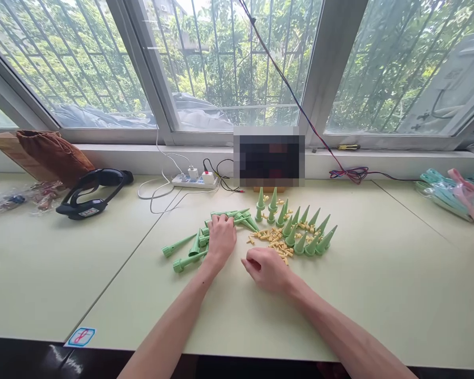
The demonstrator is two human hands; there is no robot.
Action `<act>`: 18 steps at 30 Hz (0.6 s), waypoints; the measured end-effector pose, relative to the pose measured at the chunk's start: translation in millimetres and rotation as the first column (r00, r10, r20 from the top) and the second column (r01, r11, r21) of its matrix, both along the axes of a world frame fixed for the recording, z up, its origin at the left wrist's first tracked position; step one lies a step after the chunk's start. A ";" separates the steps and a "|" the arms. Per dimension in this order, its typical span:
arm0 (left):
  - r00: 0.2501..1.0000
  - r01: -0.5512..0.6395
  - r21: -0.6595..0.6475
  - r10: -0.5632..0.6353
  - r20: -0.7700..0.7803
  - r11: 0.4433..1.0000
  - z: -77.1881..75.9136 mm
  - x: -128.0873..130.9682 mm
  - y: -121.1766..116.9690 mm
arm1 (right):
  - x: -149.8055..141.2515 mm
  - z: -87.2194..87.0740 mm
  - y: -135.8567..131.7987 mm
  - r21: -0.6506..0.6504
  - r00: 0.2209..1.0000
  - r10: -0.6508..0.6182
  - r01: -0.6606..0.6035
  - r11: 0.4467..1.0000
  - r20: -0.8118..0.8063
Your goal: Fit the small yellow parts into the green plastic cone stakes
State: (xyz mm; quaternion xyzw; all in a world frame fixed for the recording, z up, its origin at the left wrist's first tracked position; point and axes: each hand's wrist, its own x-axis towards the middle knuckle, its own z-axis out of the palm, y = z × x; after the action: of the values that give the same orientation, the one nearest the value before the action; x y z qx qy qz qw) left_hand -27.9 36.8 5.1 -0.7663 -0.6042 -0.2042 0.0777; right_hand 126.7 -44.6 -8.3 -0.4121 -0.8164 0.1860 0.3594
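Observation:
My left hand (222, 237) rests over a loose heap of green plastic watering spikes (187, 261), its fingers bent down around one of them. The fingertips are mostly hidden behind the hand. My right hand (266, 269) is curled closed just above the table, beside a scatter of small yellow T-shaped valves (276, 245). Whatever its fingers may pinch does not show. Behind and right of the valves, several green watering spikes (310, 247) stand upright on their wide ends, points up, in a curved row.
A pixelated dark screen (272, 160) stands behind the spikes. To its left lie a white power strip (195, 180) with cables and a black headset (92, 197). A brown pouch (51, 152) is at far left, bagged teal and pink items (454, 195) at far right.

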 end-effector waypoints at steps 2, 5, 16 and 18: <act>1.000 -0.013 -0.027 0.014 0.011 1.000 1.1 0.6 -0.4 | 0.6 -0.9 0.7 0.005 1.000 -0.010 0.010 1.000 -0.003; 0.999 -0.031 -0.060 0.032 0.009 0.998 5.2 1.9 -2.3 | 1.5 -2.5 1.6 0.011 1.000 -0.024 0.024 1.000 -0.006; 0.999 -0.026 -0.042 0.028 0.046 0.999 4.5 0.8 -5.7 | 1.6 -3.1 3.3 0.009 0.999 -0.045 0.045 0.999 -0.003; 0.997 -0.013 -0.008 0.014 0.075 1.000 2.8 -0.5 -4.6 | 1.6 -3.4 3.2 0.008 0.999 -0.047 0.047 0.999 0.001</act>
State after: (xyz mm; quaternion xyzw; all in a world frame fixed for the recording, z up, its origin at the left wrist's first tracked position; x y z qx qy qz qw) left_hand -28.4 32.2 7.9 -0.7542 -0.6128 -0.2300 0.0532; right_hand 128.3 -41.4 -11.7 -0.4299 -0.8073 0.1739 0.3650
